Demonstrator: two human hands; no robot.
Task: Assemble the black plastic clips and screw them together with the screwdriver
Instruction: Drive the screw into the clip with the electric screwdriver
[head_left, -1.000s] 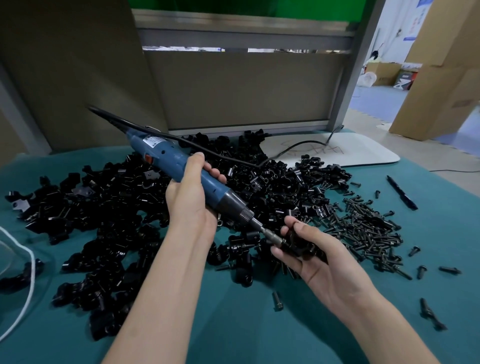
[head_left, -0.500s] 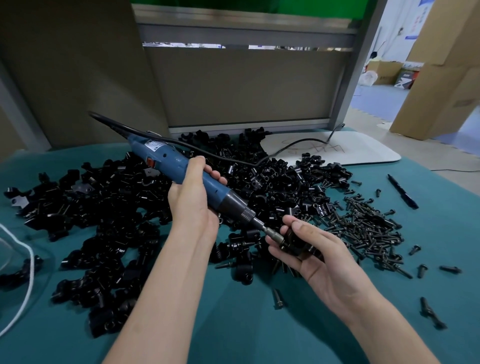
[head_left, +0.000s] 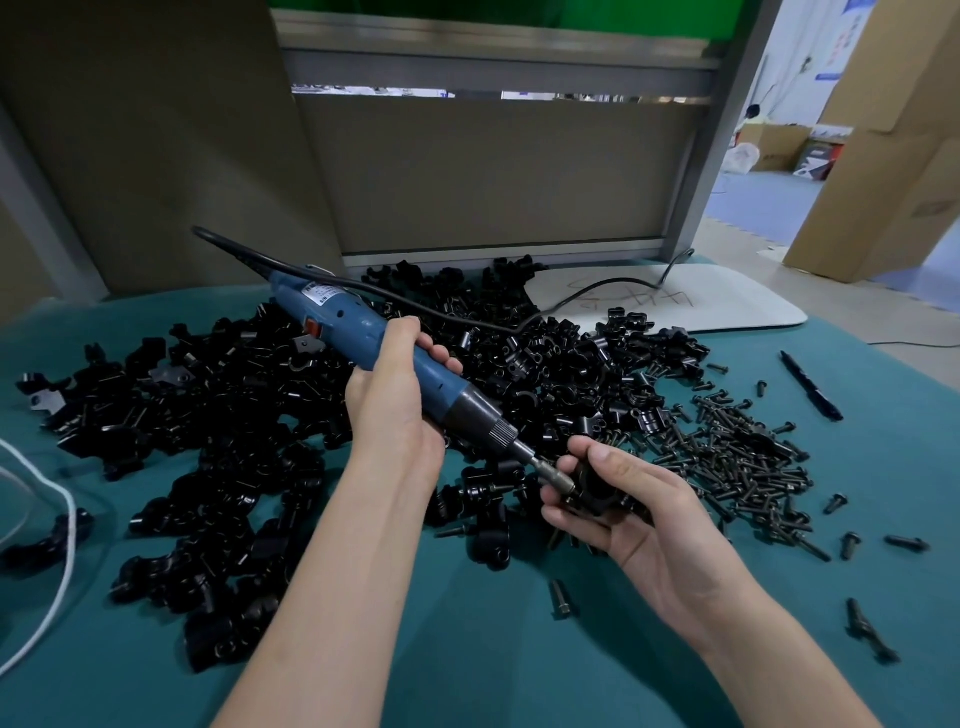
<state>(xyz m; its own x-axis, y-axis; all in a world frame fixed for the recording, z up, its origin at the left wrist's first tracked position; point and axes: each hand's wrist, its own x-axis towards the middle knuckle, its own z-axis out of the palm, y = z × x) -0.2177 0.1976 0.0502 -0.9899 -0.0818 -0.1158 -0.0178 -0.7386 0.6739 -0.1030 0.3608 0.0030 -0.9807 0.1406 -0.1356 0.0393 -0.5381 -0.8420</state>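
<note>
Clip (head_left: 597, 486) is being held just above the tabletop (head_left: 467, 649), at the near edge of the clip pile (head_left: 208, 415), centre-right of the view. It is being pinched by the right grip (head_left: 644, 525), thumb on top and fingers curled underneath. Only part of its black body is showing. Any screw in it is being hidden by bit and fingers, so that cannot be told.

Screwdriver (head_left: 363, 338) is being held by the left grip (head_left: 397, 410), fingers wrapped round the blue body just behind the dark collar. Its long axis is running from upper left down to lower right, with the bit (head_left: 558, 480) pointing at the clip. The bit tip is touching the clip's left side or sitting just beside it. Whether it is seated in a screw head cannot be told.

Key relation: the clip is lying down-right of the left grip, along the driver's axis, and the right grip is already on it.

Step is being judged as driving a screw into the held clip. The bit is probably needing to be kept in line with the screw and the clip braced against twisting. The risk is the bit slipping off.

Screws (head_left: 727, 457) are lying heaped to the right of the pile, with one loose screw (head_left: 561, 597) lying near. A pen (head_left: 808, 384) is lying beyond them. A black cord (head_left: 467, 319) is trailing back from the driver over the pile.
</note>
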